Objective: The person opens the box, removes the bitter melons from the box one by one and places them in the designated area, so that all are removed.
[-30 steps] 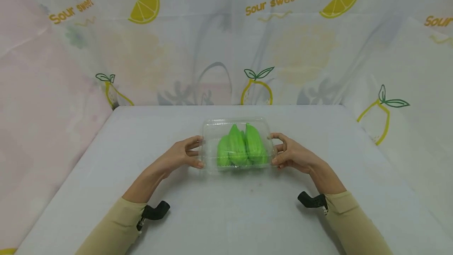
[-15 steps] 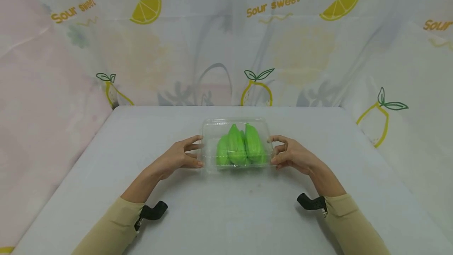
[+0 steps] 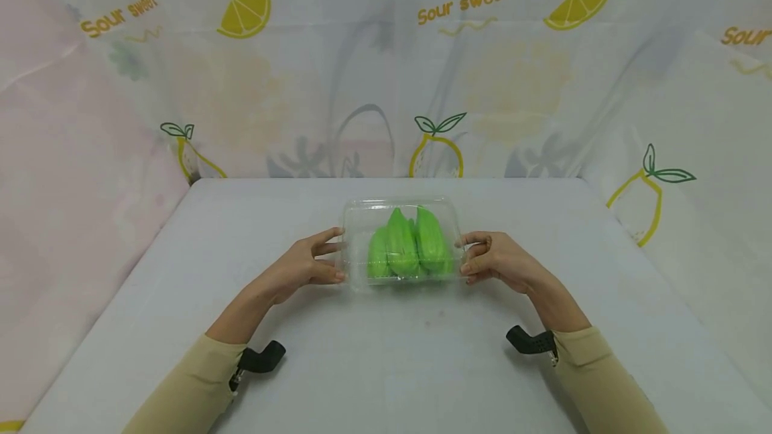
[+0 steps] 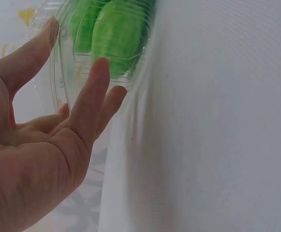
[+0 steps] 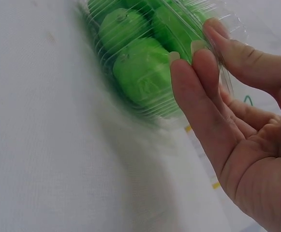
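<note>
A clear plastic clamshell box (image 3: 358, 220) sits on the white table in the head view, its lid down. Several green ridged vegetables (image 3: 401, 246) lie inside, leaning to the box's right half. My left hand (image 3: 310, 263) holds the box's left edge, thumb at the near corner and fingers spread along the side. On the opposite edge my right hand (image 3: 494, 260) pinches the rim between thumb and fingers. The left wrist view has the left thumb (image 4: 34, 55) on the rim. In the right wrist view, curled fingers (image 5: 193, 92) lie against the box's side.
The white table (image 3: 386, 367) spreads around the box. A printed curtain (image 3: 362, 72) with lemon drawings closes off the back and both sides. Black wrist cameras (image 3: 262, 357) stick out from beige sleeves (image 3: 193, 387).
My right thumb and fingers have drawn slightly closer together at the rim. The left hand and the box look much the same, and the head view has shifted a little.
</note>
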The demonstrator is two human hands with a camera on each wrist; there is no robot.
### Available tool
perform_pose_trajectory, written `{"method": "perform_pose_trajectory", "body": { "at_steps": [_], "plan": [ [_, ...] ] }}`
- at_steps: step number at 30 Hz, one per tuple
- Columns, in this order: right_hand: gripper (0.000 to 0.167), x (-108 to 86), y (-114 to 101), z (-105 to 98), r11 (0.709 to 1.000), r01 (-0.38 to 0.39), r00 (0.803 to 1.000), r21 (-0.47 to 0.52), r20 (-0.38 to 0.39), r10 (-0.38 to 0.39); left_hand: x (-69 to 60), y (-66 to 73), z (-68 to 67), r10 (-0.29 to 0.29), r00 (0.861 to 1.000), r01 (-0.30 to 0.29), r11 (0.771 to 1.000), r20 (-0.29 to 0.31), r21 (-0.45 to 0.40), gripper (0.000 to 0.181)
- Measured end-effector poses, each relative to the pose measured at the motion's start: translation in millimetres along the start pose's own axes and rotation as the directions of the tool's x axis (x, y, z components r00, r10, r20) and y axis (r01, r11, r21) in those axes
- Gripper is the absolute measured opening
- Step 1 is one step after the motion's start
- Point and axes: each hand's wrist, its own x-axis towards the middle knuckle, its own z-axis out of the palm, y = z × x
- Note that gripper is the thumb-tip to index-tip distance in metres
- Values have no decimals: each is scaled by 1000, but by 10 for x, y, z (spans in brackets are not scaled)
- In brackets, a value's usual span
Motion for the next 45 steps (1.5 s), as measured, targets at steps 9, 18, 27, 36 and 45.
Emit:
{"method": "perform_pose_trajectory", "body": {
  "at_steps": [9,18,27,36,45],
  "plan": [
    [58,-11,-27,-5,1000,2,1000,-19,-20,-2,-3,11,-2,11,1000,-11,1000,1,4,97],
    [51,-15,6,-3,1000,-13,999,-20,-35,12,-13,5,23,9,1000,-9,1000,-8,-2,97],
    [43,-43,-21,15,1000,-20,998,-19,-52,19,-15,18,16,4,1000,-4,1000,-1,0,98],
    [43,-42,-40,6,1000,-6,1000,-28,-18,6,-16,17,-4,15,1000,-15,1000,11,-7,97],
    [40,-45,-18,-6,999,-11,1000,-31,0,11,-12,17,2,13,1000,-13,1000,-3,19,97]
  ]
}}
